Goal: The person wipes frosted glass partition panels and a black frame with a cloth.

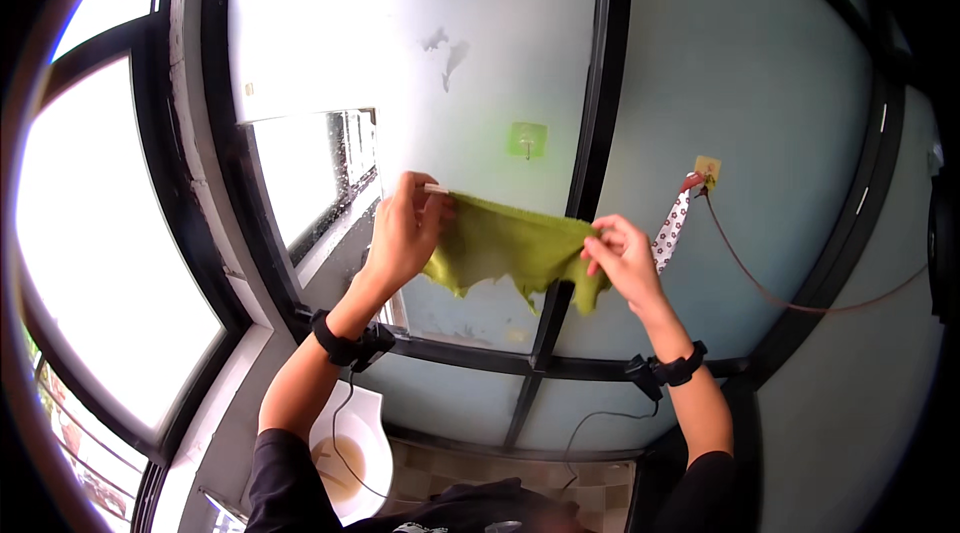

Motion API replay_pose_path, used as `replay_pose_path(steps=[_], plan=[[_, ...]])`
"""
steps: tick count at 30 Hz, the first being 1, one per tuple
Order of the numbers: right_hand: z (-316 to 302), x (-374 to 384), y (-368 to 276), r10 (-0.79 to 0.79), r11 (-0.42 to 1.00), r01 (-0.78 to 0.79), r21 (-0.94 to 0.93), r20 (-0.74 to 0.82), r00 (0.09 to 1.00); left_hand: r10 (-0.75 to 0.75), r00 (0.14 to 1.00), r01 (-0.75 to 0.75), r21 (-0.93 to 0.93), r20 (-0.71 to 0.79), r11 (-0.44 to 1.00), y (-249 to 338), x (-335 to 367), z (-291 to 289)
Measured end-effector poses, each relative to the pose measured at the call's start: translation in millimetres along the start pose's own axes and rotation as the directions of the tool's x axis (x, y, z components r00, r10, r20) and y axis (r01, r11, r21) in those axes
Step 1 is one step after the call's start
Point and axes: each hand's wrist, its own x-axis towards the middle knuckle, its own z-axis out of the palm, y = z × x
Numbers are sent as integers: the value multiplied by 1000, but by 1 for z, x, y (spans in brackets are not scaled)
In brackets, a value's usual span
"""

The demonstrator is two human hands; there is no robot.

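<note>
A ragged green cloth (505, 238) is stretched out in front of me at chest height, its lower edge torn and uneven. My left hand (400, 231) is closed on its upper left corner, where a small pale piece (437, 189) shows beside the fingers. The upper right corner is pinched between the thumb and fingers of my right hand (624, 258). Behind the cloth stands a frosted glass panel, partly seen below the torn edge. On the glass above it is a greenish clear adhesive hook (527, 140).
A yellow hook (706, 171) holds a flower-patterned cloth (671, 231) and a reddish cord (765, 293) running right. Dark frame bars (600, 83) divide the glass. At lower left sits a white basin (369, 413) with brownish contents. Cables (340, 413) hang from my black wrist straps.
</note>
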Motion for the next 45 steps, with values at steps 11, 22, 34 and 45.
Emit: replay_pose_path(steps=[11,22,34,45], plan=[[38,95,-96,-756,489,442,-752,-112,645,454,862,-390,278,-225,878,11,103,-8],[66,195,-122,-707,401,177,-899,-181,683,668,710,-410,641,-223,649,-37,210,-2],[92,262,-80,-919,74,6,-997,-66,389,769,619,-403,777,-157,483,-82,259,2],[169,241,-38,-871,37,181,-983,57,488,710,704,-505,692,-15,515,-124,208,15]])
